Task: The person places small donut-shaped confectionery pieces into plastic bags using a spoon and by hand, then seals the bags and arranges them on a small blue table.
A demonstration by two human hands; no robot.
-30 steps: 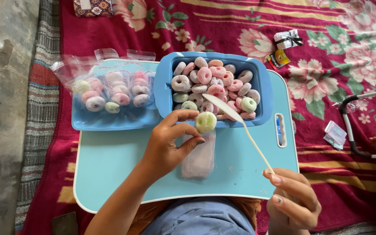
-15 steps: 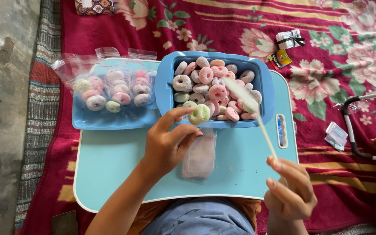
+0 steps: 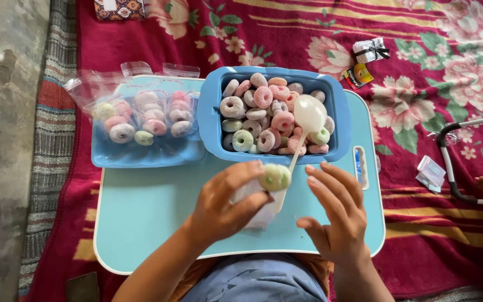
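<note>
Tabletop: left hand hides small bag.

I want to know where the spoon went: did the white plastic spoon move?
Yes. The white plastic spoon swung left; its bowl now rests on the sugary rings in the blue rectangular tub, no longer out toward the right hand.

The left hand hides most of a small clear bag; the spoon's handle end disappears behind it.
</note>
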